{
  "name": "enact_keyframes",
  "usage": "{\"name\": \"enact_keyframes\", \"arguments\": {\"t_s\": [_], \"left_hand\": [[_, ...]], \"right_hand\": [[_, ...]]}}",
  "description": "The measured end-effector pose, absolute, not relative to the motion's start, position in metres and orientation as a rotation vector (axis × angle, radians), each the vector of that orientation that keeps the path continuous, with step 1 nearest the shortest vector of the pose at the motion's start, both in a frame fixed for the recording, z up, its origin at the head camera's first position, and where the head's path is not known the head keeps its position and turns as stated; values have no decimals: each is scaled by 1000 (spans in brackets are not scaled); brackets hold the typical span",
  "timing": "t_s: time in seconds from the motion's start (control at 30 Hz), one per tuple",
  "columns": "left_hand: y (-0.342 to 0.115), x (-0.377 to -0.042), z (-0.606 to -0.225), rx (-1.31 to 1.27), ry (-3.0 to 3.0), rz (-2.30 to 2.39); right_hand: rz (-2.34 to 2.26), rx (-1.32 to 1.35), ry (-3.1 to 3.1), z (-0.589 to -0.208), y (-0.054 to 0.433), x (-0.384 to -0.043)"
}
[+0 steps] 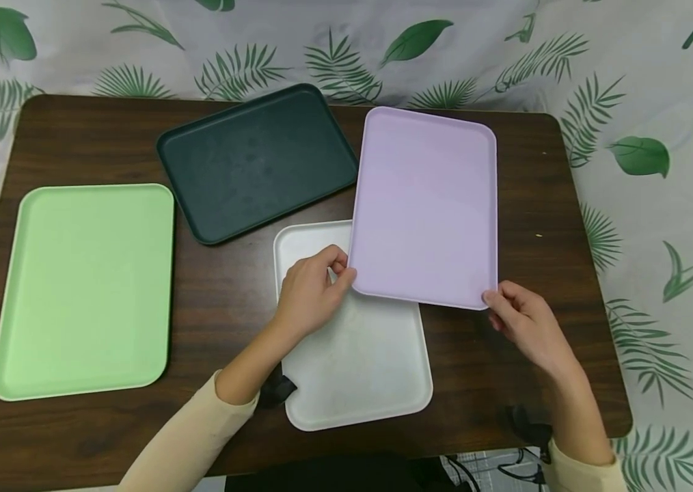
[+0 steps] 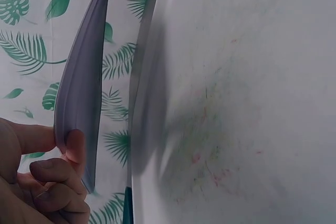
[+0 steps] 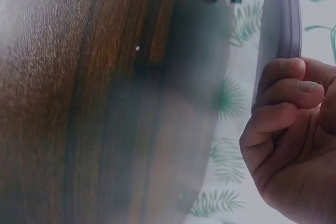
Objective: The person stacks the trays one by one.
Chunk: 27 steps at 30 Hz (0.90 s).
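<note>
A lilac tray (image 1: pixel 426 208) is held up off the table between both hands. My left hand (image 1: pixel 312 290) pinches its near left corner, thumb on top and fingers beneath, as the left wrist view of the tray (image 2: pixel 84 82) shows. At the near right corner my right hand (image 1: pixel 525 321) pinches the rim; in the right wrist view its fingers (image 3: pixel 283 90) curl under the tray's edge (image 3: pixel 289 19). Below lies a white tray (image 1: pixel 359 369), its far right part hidden by the lilac one. Faint coloured stains mark the white tray (image 2: pixel 210 156) in the left wrist view.
A light green tray (image 1: pixel 85 294) lies on the left of the dark wooden table (image 1: pixel 223 383). Toward the back, a dark green tray (image 1: pixel 257 164) lies at a slant, its right corner close beside the lilac tray. A leaf-patterned cloth (image 1: pixel 660 225) surrounds the table.
</note>
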<state>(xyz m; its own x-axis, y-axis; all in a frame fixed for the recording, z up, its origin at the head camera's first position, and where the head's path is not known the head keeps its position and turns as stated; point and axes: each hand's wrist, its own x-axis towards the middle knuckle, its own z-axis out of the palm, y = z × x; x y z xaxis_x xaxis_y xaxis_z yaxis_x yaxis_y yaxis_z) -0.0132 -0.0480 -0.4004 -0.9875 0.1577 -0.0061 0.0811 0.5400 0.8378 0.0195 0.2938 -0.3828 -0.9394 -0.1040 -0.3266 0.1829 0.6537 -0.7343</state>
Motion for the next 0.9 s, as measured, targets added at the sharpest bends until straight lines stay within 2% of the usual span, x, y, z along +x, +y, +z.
{"name": "enact_keyframes", "arguments": {"t_s": [0.9], "left_hand": [[-81, 32, -409, 31, 2490, 1668]], "right_hand": [[-1165, -74, 2496, -392, 273, 30]]}}
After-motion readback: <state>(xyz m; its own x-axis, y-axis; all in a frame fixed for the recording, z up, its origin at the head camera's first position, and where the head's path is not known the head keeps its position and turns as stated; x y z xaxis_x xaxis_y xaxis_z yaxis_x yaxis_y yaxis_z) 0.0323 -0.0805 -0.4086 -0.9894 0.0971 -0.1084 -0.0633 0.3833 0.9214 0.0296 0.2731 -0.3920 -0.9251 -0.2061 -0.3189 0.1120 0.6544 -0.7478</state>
